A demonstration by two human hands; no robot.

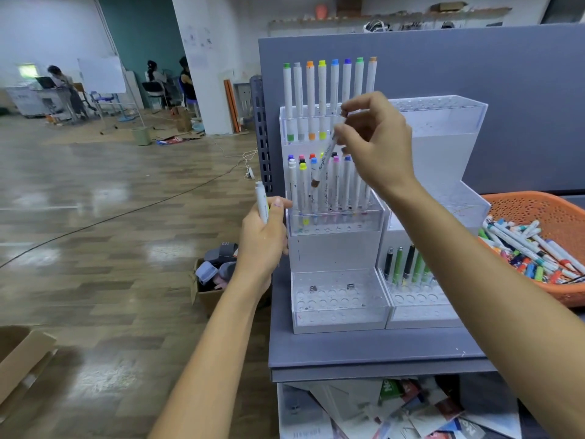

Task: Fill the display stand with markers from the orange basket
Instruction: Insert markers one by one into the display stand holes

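Note:
A clear acrylic display stand (pixel 335 248) with three stepped tiers sits on the grey shelf. Its top and middle tiers hold rows of white markers with coloured caps; the bottom tier shows bare holes. My right hand (pixel 373 144) pinches a white marker with a brown cap (pixel 323 163), tilted with its tip down over the middle tier. My left hand (pixel 262 236) grips another white marker (pixel 261 201) upright at the stand's left side. The orange basket (pixel 544 210) with several loose markers lies at the right.
A second acrylic stand (pixel 443 191) next to the first holds a few green and black pens low down. A grey panel (pixel 474 74) backs the shelf. A cardboard box (pixel 209 289) of items sits on the wooden floor at the left. People work far off.

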